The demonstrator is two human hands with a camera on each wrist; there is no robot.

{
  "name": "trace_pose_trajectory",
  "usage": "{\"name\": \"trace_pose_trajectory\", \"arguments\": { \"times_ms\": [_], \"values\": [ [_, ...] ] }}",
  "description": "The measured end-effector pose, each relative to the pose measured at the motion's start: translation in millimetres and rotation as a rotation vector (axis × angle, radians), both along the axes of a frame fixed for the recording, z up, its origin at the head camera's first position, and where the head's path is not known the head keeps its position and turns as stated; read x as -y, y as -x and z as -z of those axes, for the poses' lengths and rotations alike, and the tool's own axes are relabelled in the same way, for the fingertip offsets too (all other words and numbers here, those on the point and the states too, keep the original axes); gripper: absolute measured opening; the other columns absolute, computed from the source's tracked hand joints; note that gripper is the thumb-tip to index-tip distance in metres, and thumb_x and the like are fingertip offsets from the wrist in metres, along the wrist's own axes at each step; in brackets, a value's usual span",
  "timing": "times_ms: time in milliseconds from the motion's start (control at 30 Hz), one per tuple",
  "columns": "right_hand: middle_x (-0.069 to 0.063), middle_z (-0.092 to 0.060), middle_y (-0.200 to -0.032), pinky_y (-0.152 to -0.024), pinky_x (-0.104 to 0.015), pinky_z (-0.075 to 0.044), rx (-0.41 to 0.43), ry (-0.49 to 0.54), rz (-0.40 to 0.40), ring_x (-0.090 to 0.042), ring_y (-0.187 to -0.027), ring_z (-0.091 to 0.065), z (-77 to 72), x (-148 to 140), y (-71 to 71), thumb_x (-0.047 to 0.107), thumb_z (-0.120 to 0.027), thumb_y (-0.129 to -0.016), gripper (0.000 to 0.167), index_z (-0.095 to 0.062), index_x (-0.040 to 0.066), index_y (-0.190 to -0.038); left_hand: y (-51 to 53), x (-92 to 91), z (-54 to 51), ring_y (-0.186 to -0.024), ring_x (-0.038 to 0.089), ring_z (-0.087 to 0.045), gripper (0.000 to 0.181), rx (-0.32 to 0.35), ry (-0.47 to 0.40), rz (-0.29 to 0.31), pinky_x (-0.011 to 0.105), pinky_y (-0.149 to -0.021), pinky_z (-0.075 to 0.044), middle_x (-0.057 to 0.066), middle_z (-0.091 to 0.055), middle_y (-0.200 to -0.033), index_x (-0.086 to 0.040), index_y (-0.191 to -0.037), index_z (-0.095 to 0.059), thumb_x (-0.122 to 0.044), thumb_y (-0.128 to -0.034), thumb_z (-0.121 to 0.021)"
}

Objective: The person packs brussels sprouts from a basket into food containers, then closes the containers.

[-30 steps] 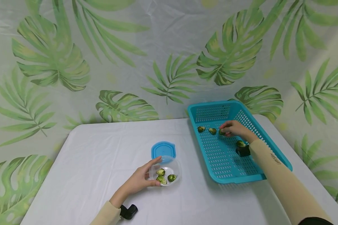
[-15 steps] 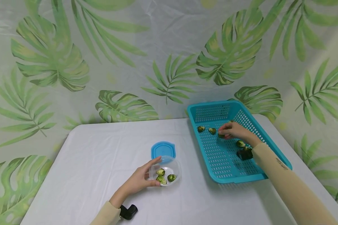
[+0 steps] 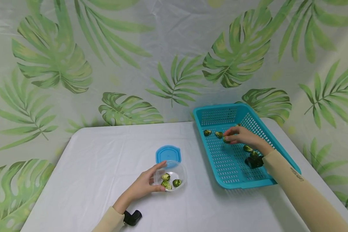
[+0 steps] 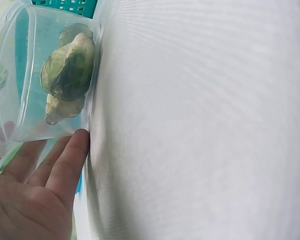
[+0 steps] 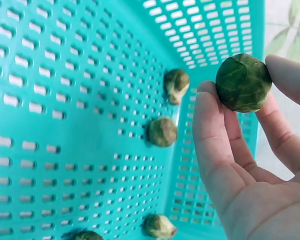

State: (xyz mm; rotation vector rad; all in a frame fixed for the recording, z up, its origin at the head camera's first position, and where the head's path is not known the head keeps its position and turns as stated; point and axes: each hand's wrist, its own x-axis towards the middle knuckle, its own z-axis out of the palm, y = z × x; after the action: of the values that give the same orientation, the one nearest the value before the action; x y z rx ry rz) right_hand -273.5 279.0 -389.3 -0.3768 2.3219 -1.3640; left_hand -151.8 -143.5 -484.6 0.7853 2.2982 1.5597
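Note:
My left hand (image 3: 142, 187) grips a small clear plastic container (image 3: 180, 169) by its side, thumb near the front and fingers behind. Three Brussels sprouts (image 3: 177, 183) lie inside it; in the left wrist view one sprout (image 4: 70, 70) overlaps the others. Over the turquoise basket (image 3: 217, 175), my right hand (image 3: 245, 137) pinches a Brussels sprout (image 5: 243, 82) between thumb and fingertips, raised off the basket floor. Several more sprouts stay on that floor, such as one (image 3: 207, 132) near the far left corner and another (image 3: 247, 148) below my right wrist.
A blue lid (image 3: 165, 153) lies on the white tablecloth (image 3: 104, 154) just behind the container. The basket's raised perforated walls stand around my right hand. Leaf-patterned cloth (image 3: 177, 64) hangs behind the table.
My right hand has taken the sprout up from the basket floor and drawn slightly toward me, uncovering another sprout behind it. The left hand and container have not moved.

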Motion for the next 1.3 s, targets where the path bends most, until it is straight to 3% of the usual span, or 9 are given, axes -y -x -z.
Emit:
{"name": "trace_pose_trajectory", "arguments": {
  "times_ms": [233, 433, 567, 767, 1000, 1300],
  "values": [
    [-0.030, -0.046, -0.128, -0.091, -0.052, -0.048, -0.045, 0.060, -0.064, -0.036, -0.108, -0.056, -5.0, 9, -8.4, 0.012, -0.056, -0.097, 0.040, -0.048, -0.015, -0.127, 0.9, 0.3, 1.9, -0.138, 0.030, -0.027, 0.085, -0.008, -0.001, -0.005, 0.052, -0.099, -0.041, 0.003, -0.035, -0.151, -0.026, -0.152, -0.028, -0.021, -0.0825, -0.077],
    [-0.029, -0.049, -0.122, -0.082, -0.043, -0.054, -0.058, 0.135, -0.116, -0.035, -0.099, -0.062, -9.6, 22, -15.4, 0.010, -0.053, -0.099, 0.036, -0.049, -0.015, -0.125, 0.3, 0.2, 2.4, -0.138, 0.031, -0.027, 0.086, -0.009, -0.006, -0.011, 0.050, -0.099, -0.041, 0.004, -0.035, -0.151, -0.025, -0.152, -0.028, -0.023, -0.0817, -0.078],
    [-0.026, -0.052, -0.117, -0.083, -0.040, -0.054, -0.060, 0.171, -0.144, -0.035, -0.098, -0.062, -13.4, 31, -22.1, 0.010, -0.052, -0.099, 0.033, -0.051, -0.014, -0.122, -0.4, 0.1, 1.3, -0.138, 0.030, -0.028, 0.087, -0.008, -0.009, -0.011, 0.049, -0.099, -0.041, 0.005, -0.035, -0.151, -0.023, -0.152, -0.028, -0.023, -0.0813, -0.078],
    [-0.023, -0.053, -0.117, -0.085, -0.046, -0.053, -0.057, 0.182, -0.174, -0.038, -0.100, -0.060, -20.0, 44, -32.3, 0.013, -0.054, -0.099, 0.032, -0.053, -0.010, -0.122, -1.4, -0.1, -0.7, -0.138, 0.029, -0.028, 0.087, -0.004, -0.007, -0.016, 0.049, -0.099, -0.042, 0.005, -0.035, -0.151, -0.022, -0.152, -0.028, -0.022, -0.0810, -0.078],
    [-0.022, -0.054, -0.117, -0.081, -0.043, -0.054, -0.075, 0.152, -0.196, -0.030, -0.093, -0.064, -29.3, 58, -43.3, 0.016, -0.053, -0.100, 0.032, -0.055, -0.006, -0.123, -1.8, -0.8, -0.6, -0.138, 0.030, -0.029, 0.086, -0.004, -0.010, -0.016, 0.049, -0.099, -0.042, 0.005, -0.035, -0.151, -0.022, -0.152, -0.028, -0.020, -0.0819, -0.078],
    [-0.020, -0.053, -0.118, -0.086, -0.047, -0.051, -0.073, 0.135, -0.244, -0.035, -0.095, -0.062, -31.0, 74, -50.9, 0.015, -0.056, -0.098, 0.030, -0.056, -0.003, -0.121, -0.9, -1.1, -1.0, -0.138, 0.031, -0.028, 0.086, 0.000, -0.014, -0.009, 0.051, -0.099, -0.041, 0.005, -0.035, -0.151, -0.023, -0.152, -0.028, -0.022, -0.0822, -0.077]
  ]
}}
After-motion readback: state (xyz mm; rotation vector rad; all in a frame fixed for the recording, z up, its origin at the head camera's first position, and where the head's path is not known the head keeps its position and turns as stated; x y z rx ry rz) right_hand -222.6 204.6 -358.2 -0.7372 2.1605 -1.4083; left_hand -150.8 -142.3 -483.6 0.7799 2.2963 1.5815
